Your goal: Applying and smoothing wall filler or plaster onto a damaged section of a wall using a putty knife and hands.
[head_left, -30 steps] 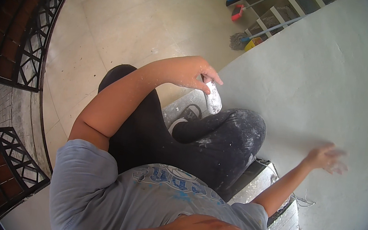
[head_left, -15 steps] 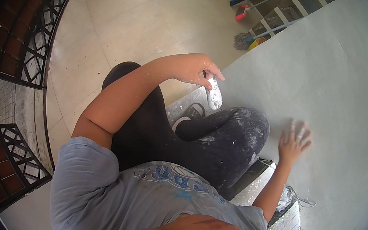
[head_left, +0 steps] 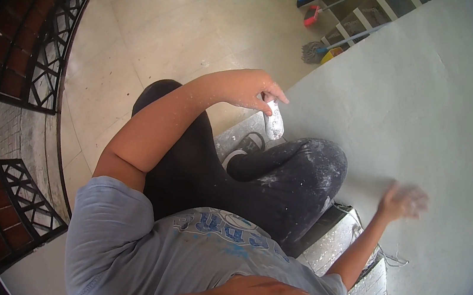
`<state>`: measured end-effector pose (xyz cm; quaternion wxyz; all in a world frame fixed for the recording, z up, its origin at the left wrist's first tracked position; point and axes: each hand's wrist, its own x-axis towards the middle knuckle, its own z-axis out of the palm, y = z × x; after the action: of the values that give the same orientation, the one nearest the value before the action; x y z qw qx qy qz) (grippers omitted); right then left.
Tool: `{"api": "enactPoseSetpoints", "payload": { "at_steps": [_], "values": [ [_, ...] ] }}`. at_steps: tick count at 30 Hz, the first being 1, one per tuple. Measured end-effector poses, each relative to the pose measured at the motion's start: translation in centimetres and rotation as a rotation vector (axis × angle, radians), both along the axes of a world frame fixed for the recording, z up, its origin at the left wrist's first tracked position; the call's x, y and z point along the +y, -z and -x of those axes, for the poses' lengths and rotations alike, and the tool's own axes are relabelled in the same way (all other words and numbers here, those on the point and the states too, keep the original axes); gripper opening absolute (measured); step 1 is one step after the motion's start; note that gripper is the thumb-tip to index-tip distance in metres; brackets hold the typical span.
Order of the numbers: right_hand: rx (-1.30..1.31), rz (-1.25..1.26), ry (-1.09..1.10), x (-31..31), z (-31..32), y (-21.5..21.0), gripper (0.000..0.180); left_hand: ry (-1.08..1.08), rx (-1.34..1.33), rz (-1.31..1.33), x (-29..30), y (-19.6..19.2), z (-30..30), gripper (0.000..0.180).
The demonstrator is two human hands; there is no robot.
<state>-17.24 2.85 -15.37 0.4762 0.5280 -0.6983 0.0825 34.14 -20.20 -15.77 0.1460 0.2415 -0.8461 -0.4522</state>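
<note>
wall, right hand slid rightward

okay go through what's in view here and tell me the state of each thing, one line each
left hand: raised, shut on a white-smeared scraper.
scraper: blade hanging downward, coated in white.
right hand: open, blurred, at the wall.
wall: pale, smooth.
dark trousers: knee bent, dusted white.
shoe: resting on a spattered step.
mop and broom: leaning by the wall on the floor.
</note>
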Motion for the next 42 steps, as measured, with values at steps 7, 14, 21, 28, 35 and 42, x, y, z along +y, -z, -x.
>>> {"api": "enactPoseSetpoints", "payload": {
  "at_steps": [7,14,21,28,35,42],
  "values": [
    [0.252,-0.101,-0.082,0.1,0.9,1.7,0.077,0.035,-0.007,0.012,-0.2,0.3,-0.2,0.046],
    [-0.327,0.625,0.054,-0.4,0.9,2.9,0.077,0.021,-0.111,-0.005,-0.3,0.7,-0.1,0.046],
    [-0.271,0.466,0.084,1.0,2.0,6.5,0.078,0.031,-0.081,0.028,-0.2,0.7,-0.2,0.046],
    [-0.258,0.189,-0.026,0.7,0.1,8.3,0.069,0.015,-0.093,0.036,-0.1,0.3,-0.2,0.047],
    [0.132,-0.223,0.022,-1.0,-2.1,9.4,0.079,-0.005,-0.130,-0.019,-0.1,0.1,-0.4,0.046],
    [-0.189,0.099,0.168,-2.1,-2.3,9.4,0.079,0.042,-0.045,0.069,-0.2,0.3,-0.3,0.046]
  ]
}}
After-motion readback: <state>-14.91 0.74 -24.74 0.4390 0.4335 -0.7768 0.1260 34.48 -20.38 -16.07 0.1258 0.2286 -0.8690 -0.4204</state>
